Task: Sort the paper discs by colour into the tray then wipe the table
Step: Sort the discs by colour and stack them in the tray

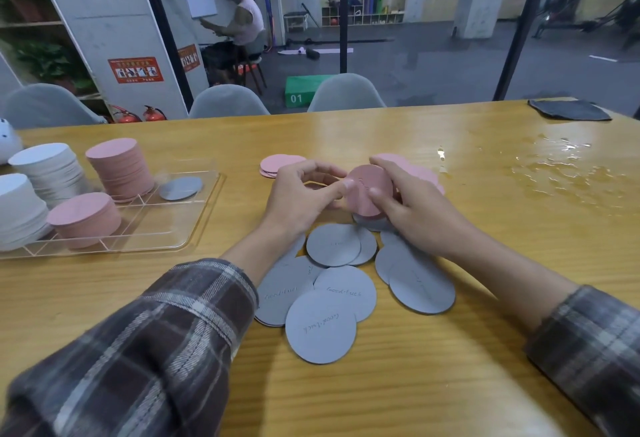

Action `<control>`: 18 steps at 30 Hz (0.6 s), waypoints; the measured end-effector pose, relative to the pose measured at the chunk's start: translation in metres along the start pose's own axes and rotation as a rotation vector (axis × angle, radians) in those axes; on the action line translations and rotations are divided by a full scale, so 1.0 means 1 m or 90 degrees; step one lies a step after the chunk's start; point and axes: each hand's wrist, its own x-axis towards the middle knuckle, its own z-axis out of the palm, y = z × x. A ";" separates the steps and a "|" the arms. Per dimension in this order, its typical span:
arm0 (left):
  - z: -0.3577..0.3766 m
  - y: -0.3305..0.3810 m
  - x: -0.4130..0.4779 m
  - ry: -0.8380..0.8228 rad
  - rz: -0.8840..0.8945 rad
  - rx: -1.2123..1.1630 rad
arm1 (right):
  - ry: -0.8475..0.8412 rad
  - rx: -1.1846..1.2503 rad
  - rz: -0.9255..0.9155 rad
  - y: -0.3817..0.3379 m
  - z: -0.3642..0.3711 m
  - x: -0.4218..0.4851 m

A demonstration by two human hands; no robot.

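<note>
Pinching from both sides, left hand (304, 190) and right hand (412, 204) hold a small pink stack (369, 190) on edge at the middle of the table (450, 350), just beyond loose grey discs (332, 246). Paper this thin looks light and slippery, so it is best squeezed at the rims. The tray (194, 228) sits to the left.
</note>
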 end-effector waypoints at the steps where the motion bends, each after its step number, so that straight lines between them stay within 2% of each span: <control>1: -0.004 -0.002 0.003 0.005 0.024 0.053 | 0.014 -0.018 -0.004 0.001 -0.001 0.001; 4: -0.023 -0.009 0.014 0.046 0.133 0.274 | 0.040 -0.041 -0.014 0.006 -0.001 0.003; 6: -0.038 -0.017 0.024 0.064 0.146 0.360 | 0.042 -0.036 -0.012 0.009 -0.001 0.006; 9: -0.059 -0.034 0.038 0.085 0.104 0.481 | 0.051 -0.030 -0.013 0.014 0.002 0.009; 12: -0.068 -0.046 0.049 0.064 0.069 0.534 | 0.058 -0.038 -0.028 0.016 0.005 0.011; 18: -0.072 -0.056 0.068 -0.052 -0.022 0.603 | 0.066 -0.054 -0.047 0.017 0.007 0.011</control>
